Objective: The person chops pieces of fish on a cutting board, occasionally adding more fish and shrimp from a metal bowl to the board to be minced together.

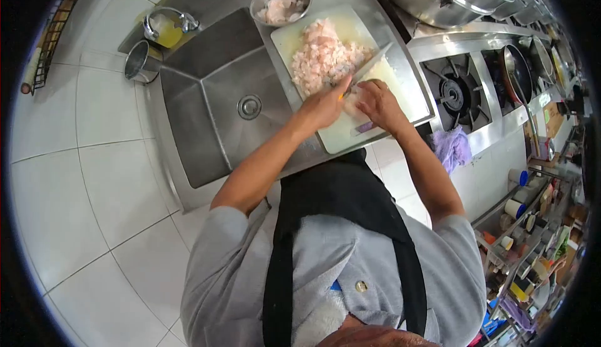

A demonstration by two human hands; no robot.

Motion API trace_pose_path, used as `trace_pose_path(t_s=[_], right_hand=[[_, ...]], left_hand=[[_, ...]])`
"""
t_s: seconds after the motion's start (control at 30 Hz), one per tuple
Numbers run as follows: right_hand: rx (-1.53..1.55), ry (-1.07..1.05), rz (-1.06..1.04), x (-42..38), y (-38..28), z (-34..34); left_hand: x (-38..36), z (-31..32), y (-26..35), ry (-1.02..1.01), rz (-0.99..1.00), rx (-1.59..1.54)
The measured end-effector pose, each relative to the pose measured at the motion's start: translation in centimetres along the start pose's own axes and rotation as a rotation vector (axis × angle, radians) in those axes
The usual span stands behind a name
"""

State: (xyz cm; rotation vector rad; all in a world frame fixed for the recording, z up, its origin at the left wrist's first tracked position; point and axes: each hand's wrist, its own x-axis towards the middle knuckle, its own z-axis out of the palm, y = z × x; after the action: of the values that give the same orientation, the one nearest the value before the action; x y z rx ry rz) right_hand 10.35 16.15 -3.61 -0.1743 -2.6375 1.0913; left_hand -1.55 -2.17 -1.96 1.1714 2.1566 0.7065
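My left hand (pixel 322 107) is closed round the handle of a knife (pixel 374 61), whose blade points up and to the right over the cutting board (pixel 338 142). Just right of it, my right hand (pixel 379 104) has its fingers curled onto a pale piece of raw meat (pixel 353 104) on the board. Beyond my hands lies a heap of chopped pinkish-white meat (pixel 319 53). A purple mark or label shows near the board's front edge.
A steel bowl (pixel 281 5) with meat pieces stands behind the board. The sink (pixel 241 84) is at left, with a steel cup (pixel 143 62) and a jug of yellow liquid (pixel 168 30) past it. To the right are a burner (pixel 457 93), pots, a pan and a purple cloth (pixel 451 148).
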Motion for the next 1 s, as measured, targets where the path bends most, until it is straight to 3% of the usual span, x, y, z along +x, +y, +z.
trace_pose_path(t_s=[0.03, 0.13, 0.23, 0.33, 0.43, 0.5, 0.63, 0.73, 0.77, 0.87, 1.0], right_hand=[[0.000, -0.001, -0.003, 0.6, 0.1, -0.2], [0.015, -0.025, 0.016, -0.1, 0.5, 0.0], [-0.006, -0.047, 0.003, 0.1, 1.0, 0.3], [-0.013, -0.045, 0.004, 0.4, 1.2, 0.7], [0.009, -0.022, 0.006, 0.7, 1.0, -0.1], [0.024, 0.000, 0.026, -0.3, 0.1, -0.3], [0.038, -0.071, 0.032, -0.1, 0.9, 0.1], [0.020, -0.059, 0.036, 0.1, 0.7, 0.5], [0.052, -0.028, 0.053, -0.2, 0.2, 0.3], [0.022, 0.040, 0.038, -0.4, -0.4, -0.9], [0.074, -0.042, 0.042, -0.8, 0.7, -0.3]], left_hand=[[-0.6, -1.2, 0.2, 0.024, 0.039, 0.054], [-6.2, -4.3, 4.8, -0.191, -0.176, 0.120], [-6.2, 0.5, 1.9, -0.051, -0.087, 0.154], [0.4, 2.4, -0.3, 0.083, 0.096, 0.103], [0.1, -1.3, 0.9, -0.004, 0.090, 0.075], [-4.3, -3.2, 3.5, -0.052, -0.016, 0.123], [-7.0, 0.0, 2.8, -0.089, -0.108, 0.185], [-0.9, 1.8, 1.5, 0.016, -0.018, 0.108], [1.0, 1.3, 0.4, 0.096, 0.133, -0.043], [-2.2, -0.2, 1.1, 0.076, 0.072, 0.078], [-8.1, -2.2, 5.1, -0.159, -0.150, 0.178]])
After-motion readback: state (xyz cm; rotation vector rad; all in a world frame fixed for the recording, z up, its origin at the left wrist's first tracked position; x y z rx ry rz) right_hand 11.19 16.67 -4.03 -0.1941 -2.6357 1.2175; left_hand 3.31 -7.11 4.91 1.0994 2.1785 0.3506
